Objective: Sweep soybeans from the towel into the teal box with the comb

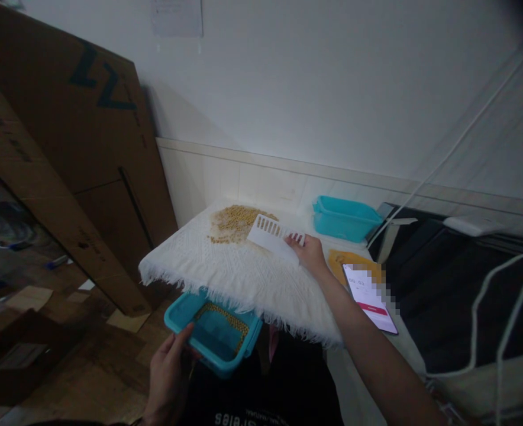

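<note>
My left hand [173, 364] grips the near left rim of a teal plastic container [226, 362], held just below the table's front edge. Some yellow soybeans [239, 324] lie along the inside of that container. With my right hand [306, 253] I hold a flat white slotted plastic piece [265, 236] by its right end, low over the tablecloth. Its far left edge is close to a spread pile of soybeans [239, 219] on the cloth. The white fringed tablecloth [199, 257] hangs over the container's far rim.
A second teal container [345, 219] stands by the wall at the back right. Near my right forearm lie a phone [370, 302] and a yellow packet [339, 260]. White cables [474, 331] run on the right. A large cardboard box [110, 148] stands at the left.
</note>
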Demonstrator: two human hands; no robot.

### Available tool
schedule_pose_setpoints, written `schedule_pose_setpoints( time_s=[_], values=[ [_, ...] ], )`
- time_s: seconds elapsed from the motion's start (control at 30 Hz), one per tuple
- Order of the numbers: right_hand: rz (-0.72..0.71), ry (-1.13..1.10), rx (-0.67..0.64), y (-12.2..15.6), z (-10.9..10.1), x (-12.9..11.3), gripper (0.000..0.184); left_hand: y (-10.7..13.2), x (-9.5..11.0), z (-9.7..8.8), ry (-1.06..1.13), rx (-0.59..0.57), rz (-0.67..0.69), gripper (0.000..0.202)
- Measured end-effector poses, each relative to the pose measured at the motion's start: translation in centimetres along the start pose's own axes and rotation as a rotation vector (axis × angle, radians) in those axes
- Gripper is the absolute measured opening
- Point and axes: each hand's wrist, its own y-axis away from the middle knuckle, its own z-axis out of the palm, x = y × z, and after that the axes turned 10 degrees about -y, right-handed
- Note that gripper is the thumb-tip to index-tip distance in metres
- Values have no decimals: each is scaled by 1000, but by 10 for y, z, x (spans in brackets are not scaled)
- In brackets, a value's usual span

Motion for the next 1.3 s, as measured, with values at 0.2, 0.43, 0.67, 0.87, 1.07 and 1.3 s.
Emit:
schedule_pose_setpoints(
  time_s=[0.2, 0.43, 0.67, 0.87, 1.07, 1.3],
  values=[
    [20, 9, -36, -3, -2, 1, 53, 0, -1, -1, 5, 2, -6, 43],
    [-1, 52, -100, 4, -1, -5, 49, 1, 3, -1, 41, -8, -25, 43],
    [-115, 208, -193, 26, 0, -19, 37, -4, 2, -3, 50, 13, -24, 44],
    [-186, 263, -213, 49, 16, -31, 31, -4, 2, -3, 65, 7, -31, 44],
    [-198, 312, -150, 47, 17, -33, 34, -2, 5, -2, 44, 7, -11, 45],
    [-145, 322, -130, 29, 8, -26, 44, -3, 4, -4, 6, -3, 6, 45]
  ],
)
